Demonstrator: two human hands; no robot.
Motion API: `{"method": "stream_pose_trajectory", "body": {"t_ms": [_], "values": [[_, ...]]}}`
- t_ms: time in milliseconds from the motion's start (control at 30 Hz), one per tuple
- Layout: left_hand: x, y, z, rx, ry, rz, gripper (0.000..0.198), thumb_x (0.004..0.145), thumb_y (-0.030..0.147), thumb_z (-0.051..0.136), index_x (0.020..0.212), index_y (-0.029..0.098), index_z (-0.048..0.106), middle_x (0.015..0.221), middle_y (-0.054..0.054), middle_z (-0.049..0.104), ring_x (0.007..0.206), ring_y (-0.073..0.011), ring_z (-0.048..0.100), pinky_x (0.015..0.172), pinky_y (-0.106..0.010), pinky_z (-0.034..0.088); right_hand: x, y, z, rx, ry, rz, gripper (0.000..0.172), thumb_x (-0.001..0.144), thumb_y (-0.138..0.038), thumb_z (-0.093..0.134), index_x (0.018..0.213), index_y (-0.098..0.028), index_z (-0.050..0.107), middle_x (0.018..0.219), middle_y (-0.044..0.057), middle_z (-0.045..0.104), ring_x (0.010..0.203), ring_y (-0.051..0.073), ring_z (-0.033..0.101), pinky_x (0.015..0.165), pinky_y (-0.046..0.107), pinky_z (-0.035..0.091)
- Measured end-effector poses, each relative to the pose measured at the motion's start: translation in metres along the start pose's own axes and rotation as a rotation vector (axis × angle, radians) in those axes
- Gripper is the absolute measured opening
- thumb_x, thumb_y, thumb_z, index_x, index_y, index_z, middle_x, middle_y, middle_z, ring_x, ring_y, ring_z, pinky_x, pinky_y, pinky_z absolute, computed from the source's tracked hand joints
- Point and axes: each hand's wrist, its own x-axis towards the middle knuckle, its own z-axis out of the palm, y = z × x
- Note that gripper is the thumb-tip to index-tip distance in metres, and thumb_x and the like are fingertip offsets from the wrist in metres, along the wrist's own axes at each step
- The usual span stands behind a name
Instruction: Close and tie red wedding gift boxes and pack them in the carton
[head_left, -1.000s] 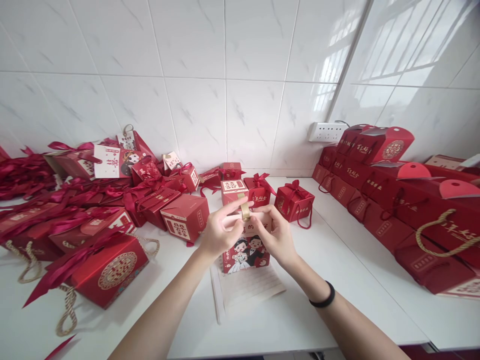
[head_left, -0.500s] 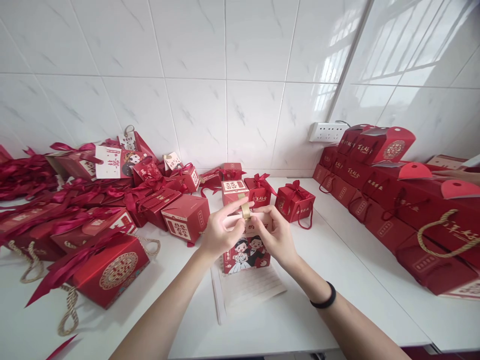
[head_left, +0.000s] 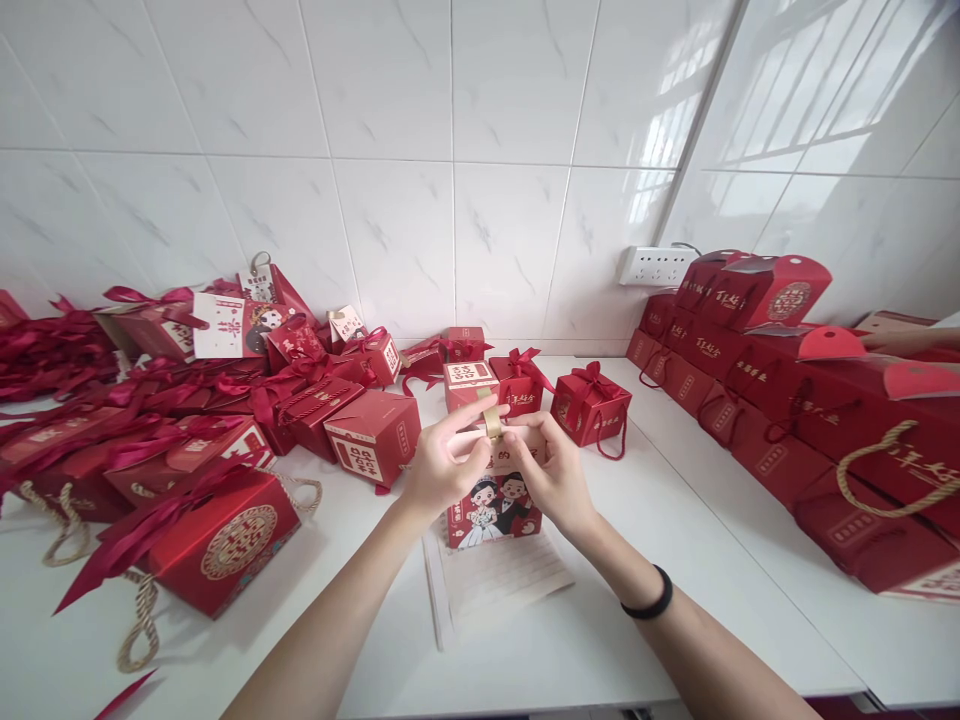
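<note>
A small red gift box (head_left: pixel 495 512) with a cartoon bride and groom on its front stands upright on a lined paper pad (head_left: pixel 510 575). From its pale top edge rises a short gold ribbon (head_left: pixel 492 422). My left hand (head_left: pixel 448 462) is closed at the ribbon's left side, thumb and fingers at the box top. Opposite it, my right hand (head_left: pixel 553 467) pinches at the ribbon's lower right. The fingers partly cover the lettering and upper corners of the box.
Red boxes with bows (head_left: pixel 589 405) stand just behind. At the left lies a crowd of ribboned boxes (head_left: pixel 225 550), some with rope handles. Stacked red boxes (head_left: pixel 750 400) line the right side. A power strip (head_left: pixel 658 265) is against the tiled wall. Another person's hand (head_left: pixel 911 340) shows at the far right.
Both hands stay in almost the same place at the gold ribbon. At the far right, the other person's hand reaches slightly further into view.
</note>
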Motion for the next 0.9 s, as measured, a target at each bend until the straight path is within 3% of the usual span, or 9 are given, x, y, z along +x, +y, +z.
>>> {"method": "stream_pose_trajectory", "body": {"t_ms": [367, 633, 733, 900], "values": [[0.0012, 0.0012, -0.0002, 0.024, 0.008, -0.014, 0.044, 0.077, 0.015, 0.055, 0.121, 0.011, 0.056, 0.113, -0.012, 0.067, 0.092, -0.0225, 0.069, 0.073, -0.027, 0.060, 0.0004, 0.0007, 0.0001, 0.012, -0.001, 0.002, 0.011, 0.089, -0.032, 0.054, 0.090, -0.021, 0.053, 0.079, 0.001, 0.065, 0.067, 0.014, 0.062, 0.059, 0.024, 0.049], [0.0010, -0.0026, 0.0003, 0.084, 0.035, 0.055, 0.043, 0.077, 0.016, 0.055, 0.120, 0.015, 0.053, 0.114, -0.011, 0.065, 0.106, -0.0241, 0.063, 0.085, -0.036, 0.057, 0.0007, -0.0014, 0.0006, -0.007, 0.016, -0.009, 0.012, 0.089, -0.032, 0.053, 0.089, -0.020, 0.054, 0.080, 0.002, 0.065, 0.069, 0.015, 0.061, 0.061, 0.026, 0.049], [0.0015, -0.0028, -0.0015, 0.155, 0.064, 0.124, 0.038, 0.077, 0.016, 0.056, 0.115, 0.018, 0.051, 0.105, -0.008, 0.068, 0.099, -0.0214, 0.065, 0.081, -0.032, 0.058, 0.0019, -0.0014, 0.0019, -0.012, 0.023, -0.002, 0.012, 0.089, -0.032, 0.052, 0.088, -0.020, 0.054, 0.080, 0.002, 0.065, 0.068, 0.015, 0.060, 0.061, 0.026, 0.049], [0.0059, 0.0000, -0.0074, 0.451, 0.119, 0.339, 0.013, 0.078, 0.019, 0.057, 0.090, 0.021, 0.061, 0.085, 0.000, 0.069, 0.078, -0.0155, 0.067, 0.067, -0.020, 0.056, 0.0042, 0.0004, 0.0059, -0.013, 0.036, 0.005, 0.015, 0.088, -0.035, 0.049, 0.092, -0.020, 0.052, 0.074, 0.002, 0.063, 0.065, 0.014, 0.060, 0.057, 0.025, 0.049]]}}
